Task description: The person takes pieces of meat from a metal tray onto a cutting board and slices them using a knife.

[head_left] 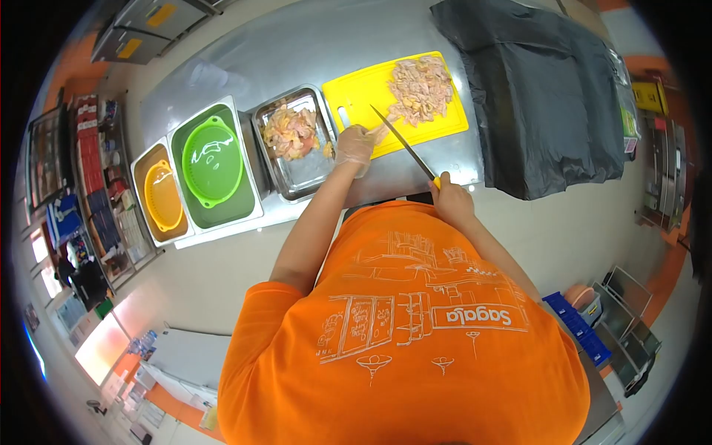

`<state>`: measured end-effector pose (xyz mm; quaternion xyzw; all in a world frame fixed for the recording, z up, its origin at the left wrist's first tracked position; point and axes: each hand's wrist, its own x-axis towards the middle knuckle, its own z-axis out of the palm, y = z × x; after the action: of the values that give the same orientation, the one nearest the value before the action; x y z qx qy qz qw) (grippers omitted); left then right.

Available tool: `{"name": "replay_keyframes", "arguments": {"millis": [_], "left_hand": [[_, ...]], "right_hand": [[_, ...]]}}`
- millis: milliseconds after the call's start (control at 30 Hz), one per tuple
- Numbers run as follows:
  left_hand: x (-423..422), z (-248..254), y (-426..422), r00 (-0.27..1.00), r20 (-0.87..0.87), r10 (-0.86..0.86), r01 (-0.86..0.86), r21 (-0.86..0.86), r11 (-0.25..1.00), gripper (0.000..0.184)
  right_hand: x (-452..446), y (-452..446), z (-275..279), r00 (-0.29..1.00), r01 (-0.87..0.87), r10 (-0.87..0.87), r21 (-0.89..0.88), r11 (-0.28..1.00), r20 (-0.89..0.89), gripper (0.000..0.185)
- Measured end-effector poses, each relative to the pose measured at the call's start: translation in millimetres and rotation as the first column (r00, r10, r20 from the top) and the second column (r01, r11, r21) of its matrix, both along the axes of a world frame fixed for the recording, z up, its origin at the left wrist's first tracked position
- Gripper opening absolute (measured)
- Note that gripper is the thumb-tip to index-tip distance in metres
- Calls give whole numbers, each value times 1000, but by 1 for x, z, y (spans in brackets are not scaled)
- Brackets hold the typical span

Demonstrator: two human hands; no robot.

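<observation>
My left hand (pixel 355 144), in a clear glove, is closed on a strip of raw meat (pixel 380 134) at the near left edge of the yellow cutting board (pixel 341 90). My right hand (pixel 451 199) grips the yellow handle of a long knife (pixel 406 145), whose blade points up and left over the board. Chopped raw meat (pixel 421 89) is heaped on the board's right part. Left of the board, a steel tray (pixel 302 183) holds larger raw pieces (pixel 290 132).
Green (pixel 212 162) and orange (pixel 163 195) baskets sit in containers on the left. Black plastic sheeting (pixel 545 104) covers the right side of the steel table (pixel 297 44). Shelves stand at the far left.
</observation>
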<state>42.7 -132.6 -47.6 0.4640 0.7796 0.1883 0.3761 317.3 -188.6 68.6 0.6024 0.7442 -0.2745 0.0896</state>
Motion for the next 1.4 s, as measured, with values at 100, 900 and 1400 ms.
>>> {"name": "replay_keyframes", "arguments": {"millis": [100, 900, 1400], "left_hand": [[8, 37, -7, 1000, -23, -5, 4, -20, 1000, 35], [4, 36, 14, 959, 276, -71, 55, 66, 996, 35], [-8, -19, 19, 1000, -13, -3, 4, 93, 996, 31]], "right_hand": [[0, 4, -7, 998, -41, 41, -11, 999, 49, 38], [48, 7, -19, 997, 75, -74, 30, 997, -29, 38], [5, 7, -3, 998, -37, 35, -28, 999, -56, 37]]}}
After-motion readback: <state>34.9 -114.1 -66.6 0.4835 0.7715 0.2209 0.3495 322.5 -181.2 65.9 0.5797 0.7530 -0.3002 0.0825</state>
